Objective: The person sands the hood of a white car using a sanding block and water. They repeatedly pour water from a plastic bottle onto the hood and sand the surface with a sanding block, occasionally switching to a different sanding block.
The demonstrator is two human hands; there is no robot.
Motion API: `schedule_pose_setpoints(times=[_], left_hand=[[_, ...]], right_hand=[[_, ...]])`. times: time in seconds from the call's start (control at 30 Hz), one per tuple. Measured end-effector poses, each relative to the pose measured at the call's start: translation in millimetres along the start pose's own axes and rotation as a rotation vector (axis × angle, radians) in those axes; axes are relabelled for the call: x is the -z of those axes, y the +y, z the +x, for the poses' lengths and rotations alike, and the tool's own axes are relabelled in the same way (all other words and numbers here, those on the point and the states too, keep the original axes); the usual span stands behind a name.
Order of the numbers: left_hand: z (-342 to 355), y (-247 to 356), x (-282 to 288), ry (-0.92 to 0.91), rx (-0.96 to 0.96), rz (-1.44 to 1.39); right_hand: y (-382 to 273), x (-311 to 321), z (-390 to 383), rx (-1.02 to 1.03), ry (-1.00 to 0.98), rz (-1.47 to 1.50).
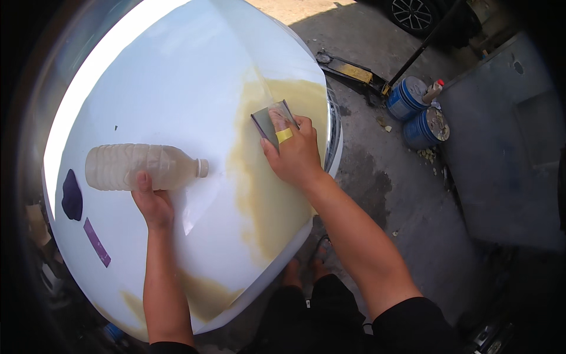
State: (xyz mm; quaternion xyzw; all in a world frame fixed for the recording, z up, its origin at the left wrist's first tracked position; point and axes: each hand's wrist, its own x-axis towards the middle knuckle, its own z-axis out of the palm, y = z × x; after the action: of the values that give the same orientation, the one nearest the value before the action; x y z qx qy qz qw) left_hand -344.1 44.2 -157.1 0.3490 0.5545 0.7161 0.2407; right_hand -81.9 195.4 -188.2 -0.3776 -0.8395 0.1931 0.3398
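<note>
A: With 12 o'clock at the top of the view, what is the left hand (153, 203) doing between 8 and 9?

B: It's closed around a cloudy plastic bottle (141, 168), thumb on the near side, the other fingers hidden behind it. The bottle lies sideways, its white cap (202, 168) toward 3 o'clock and its base toward 9. I can't tell whether it touches the white car hood (194, 88) underneath.

A: And the right hand (298, 153)?

B: Just above the centre, toward 12 o'clock, gripping a flat grey block (262, 123). The thumb is along one side and a finger lies over the top. There's a yellow band (283, 135) there too; I can't tell whether it's on the finger or the block.

A: Where on the hood is the block?

B: Over a yellowish patch (271, 218) that runs down from 12 o'clock to near 6.

A: Anything else lying on the hood?

B: A dark purple pad (72, 196) at 9 o'clock, and a purple strip (97, 242) between 8 and 9, just beside it.

A: What about the floor (377, 200)?

B: A jack (354, 72) at 1 o'clock, and two blue buckets (402, 100) next to each other between 2 and 3. A big grey panel (501, 177) stands at 3.
</note>
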Motion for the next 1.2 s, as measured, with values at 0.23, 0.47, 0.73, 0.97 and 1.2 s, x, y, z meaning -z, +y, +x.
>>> schedule_pose_setpoints(times=[0.23,0.47,0.73,0.97,1.2], left_hand=[[-1,-1,7,0.042,0.032,-0.034],[2,-5,2,-0.006,0.034,-0.013],[1,-3,14,-0.021,0.006,0.012],[1,-4,5,-0.012,0.005,0.002],[1,-3,17,-0.005,-0.004,-0.002]], right_hand=[[-52,10,-195,-0.004,-0.116,0.14],[11,10,-23,0.036,0.021,0.014],[-49,11,-200,-0.083,-0.062,0.132],[-11,17,-84,-0.056,0.084,0.091],[-37,15,-195,-0.027,0.003,0.094]])
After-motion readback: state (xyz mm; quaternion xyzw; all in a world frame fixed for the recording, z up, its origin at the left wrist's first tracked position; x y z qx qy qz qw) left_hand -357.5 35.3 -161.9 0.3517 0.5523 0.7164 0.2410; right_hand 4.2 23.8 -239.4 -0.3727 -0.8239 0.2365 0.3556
